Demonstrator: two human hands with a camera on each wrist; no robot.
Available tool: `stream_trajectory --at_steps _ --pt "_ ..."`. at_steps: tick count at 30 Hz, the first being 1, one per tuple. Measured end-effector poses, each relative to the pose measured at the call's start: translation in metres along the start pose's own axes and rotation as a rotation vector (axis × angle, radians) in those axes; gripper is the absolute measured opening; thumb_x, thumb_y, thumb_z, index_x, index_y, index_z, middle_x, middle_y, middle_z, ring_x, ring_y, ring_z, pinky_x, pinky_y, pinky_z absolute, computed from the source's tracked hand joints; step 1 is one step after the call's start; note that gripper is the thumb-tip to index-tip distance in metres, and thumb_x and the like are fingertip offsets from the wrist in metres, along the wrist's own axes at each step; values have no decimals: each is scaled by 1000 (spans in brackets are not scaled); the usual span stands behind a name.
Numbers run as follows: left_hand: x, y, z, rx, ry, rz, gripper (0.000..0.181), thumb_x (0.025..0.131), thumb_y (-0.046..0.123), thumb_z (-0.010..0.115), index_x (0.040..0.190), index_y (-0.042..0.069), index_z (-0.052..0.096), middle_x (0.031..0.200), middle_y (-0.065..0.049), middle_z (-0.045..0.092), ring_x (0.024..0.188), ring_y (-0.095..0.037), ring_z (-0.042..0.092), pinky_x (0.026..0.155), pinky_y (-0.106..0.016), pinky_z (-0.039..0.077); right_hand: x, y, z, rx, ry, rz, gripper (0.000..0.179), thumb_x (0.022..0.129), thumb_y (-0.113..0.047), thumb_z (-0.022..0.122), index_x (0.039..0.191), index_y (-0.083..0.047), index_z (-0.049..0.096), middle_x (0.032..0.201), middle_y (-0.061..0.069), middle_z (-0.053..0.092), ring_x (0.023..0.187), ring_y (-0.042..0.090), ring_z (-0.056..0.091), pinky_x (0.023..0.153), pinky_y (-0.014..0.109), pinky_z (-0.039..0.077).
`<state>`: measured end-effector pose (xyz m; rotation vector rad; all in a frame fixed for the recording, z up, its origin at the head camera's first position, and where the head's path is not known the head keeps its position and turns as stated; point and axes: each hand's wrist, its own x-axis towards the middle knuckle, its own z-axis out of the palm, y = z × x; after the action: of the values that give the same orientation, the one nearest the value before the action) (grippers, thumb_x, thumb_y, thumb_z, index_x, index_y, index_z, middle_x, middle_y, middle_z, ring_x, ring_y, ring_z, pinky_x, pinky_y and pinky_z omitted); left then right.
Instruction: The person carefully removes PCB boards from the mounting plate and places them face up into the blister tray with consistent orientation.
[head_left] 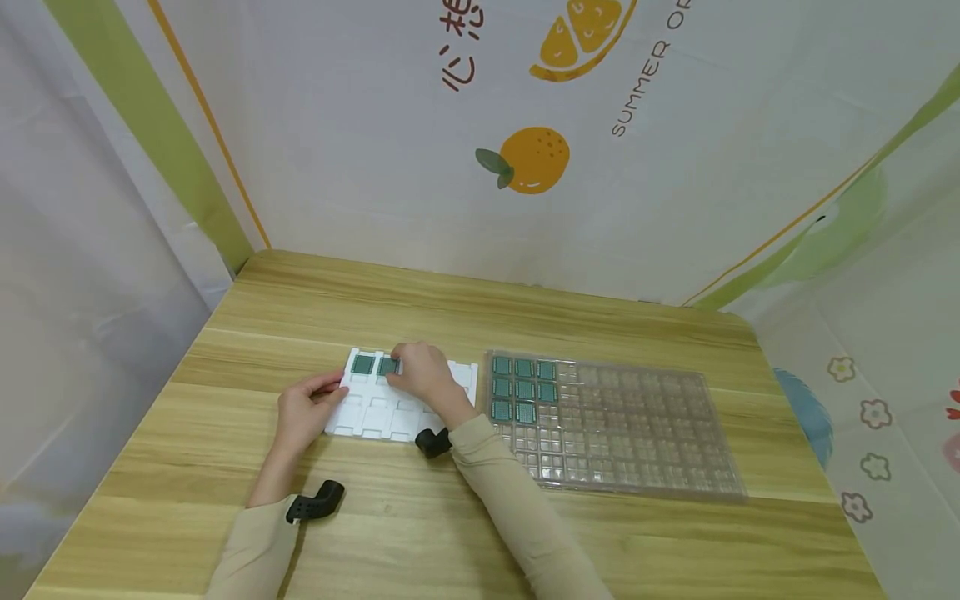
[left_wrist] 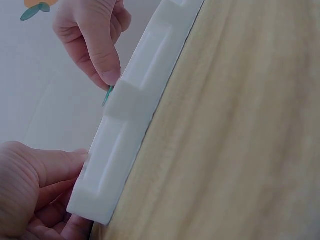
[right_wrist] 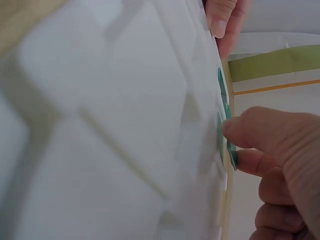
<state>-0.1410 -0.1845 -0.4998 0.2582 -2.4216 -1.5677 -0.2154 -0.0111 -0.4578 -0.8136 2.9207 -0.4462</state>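
My left hand point(head_left: 303, 411) grips the left edge of a white plastic tray point(head_left: 375, 408), its thumb on the rim in the left wrist view. Over the tray's back row, my right hand point(head_left: 426, 373) pinches a thin green square chip point(right_wrist: 230, 142) by its edges between thumb and finger. That chip is tilted at the tray surface in the right wrist view; whether it touches its pocket I cannot tell. Another green chip point(head_left: 363, 364) lies in the back left pocket. The right hand and wrist hide part of the tray's right side.
To the right lies a long clear plastic tray point(head_left: 637, 417) with many small pockets. Several green chips point(head_left: 524, 389) fill pockets at its back left. Both trays are on a wood-grain table point(head_left: 390, 533). A printed curtain point(head_left: 360, 167) hangs behind the table.
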Motion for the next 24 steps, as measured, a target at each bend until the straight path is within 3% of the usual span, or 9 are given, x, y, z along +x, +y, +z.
stream_trajectory --at_steps 9,15,24 --pt "0 0 0 -5 -1 -5 23 81 -6 66 104 -10 67 94 -26 66 70 11 50 63 -5 44 -13 6 -9 21 6 -5 30 85 -24 68 111 -9 68 98 2 70 56 7 42 56 19 42" --pt "0 0 1 1 2 -6 23 81 -6 66 104 -10 67 93 -25 66 70 10 50 63 -5 44 -24 16 -12 41 34 -14 30 85 -23 68 110 -8 68 71 1 65 45 5 23 44 18 25" --pt "0 -2 1 -2 4 -18 22 82 -5 67 104 -9 68 94 -25 66 71 9 51 63 -5 44 -39 25 -21 56 67 -30 29 84 -21 69 109 -6 68 55 -6 45 47 5 22 44 17 21"
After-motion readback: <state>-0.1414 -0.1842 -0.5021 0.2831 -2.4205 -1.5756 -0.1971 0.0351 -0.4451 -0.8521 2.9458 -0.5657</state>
